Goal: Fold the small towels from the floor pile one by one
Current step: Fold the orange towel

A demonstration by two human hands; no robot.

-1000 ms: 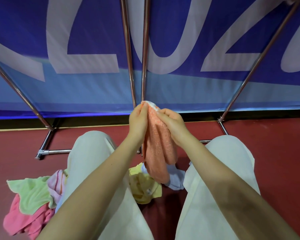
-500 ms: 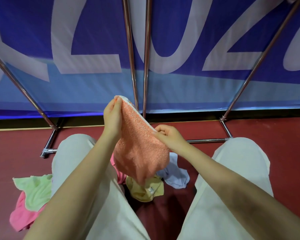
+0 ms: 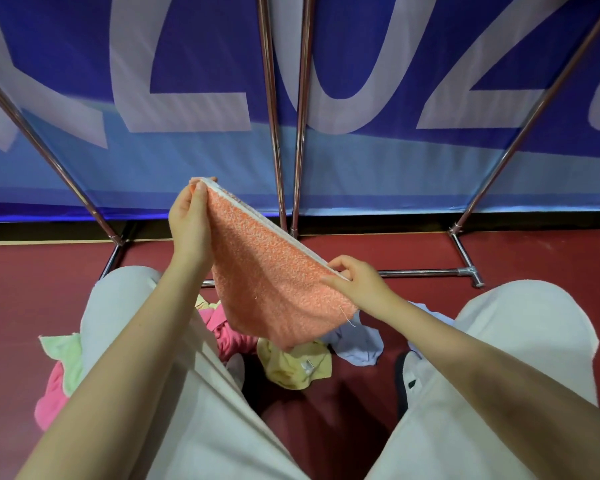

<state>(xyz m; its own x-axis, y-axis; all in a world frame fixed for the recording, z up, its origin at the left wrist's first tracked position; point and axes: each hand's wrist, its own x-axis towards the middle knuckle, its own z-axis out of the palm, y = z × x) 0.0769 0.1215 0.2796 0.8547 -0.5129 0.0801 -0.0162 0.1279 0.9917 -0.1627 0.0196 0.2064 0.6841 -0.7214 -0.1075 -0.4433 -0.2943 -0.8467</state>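
An orange towel (image 3: 274, 282) with a white hem hangs in the air between my knees, stretched along its top edge. My left hand (image 3: 189, 225) pinches the upper left corner, held high. Lower and to the right, my right hand (image 3: 357, 284) pinches the other end of the same edge. The towel's lower part droops in a point above the floor pile. Below it lie a yellow towel (image 3: 293, 367), a pink towel (image 3: 232, 332) and a pale blue towel (image 3: 359, 344) on the red floor.
More towels, light green (image 3: 63, 355) and pink (image 3: 51, 400), lie on the floor left of my left leg. My legs in white trousers frame the pile. A blue banner (image 3: 361, 98) on metal poles (image 3: 271, 112) stands just ahead, with a floor bar (image 3: 430, 271).
My hands have drawn apart along the towel's top edge: the left rose and went left, the right dropped and went right. The bunched towel is now spread out.
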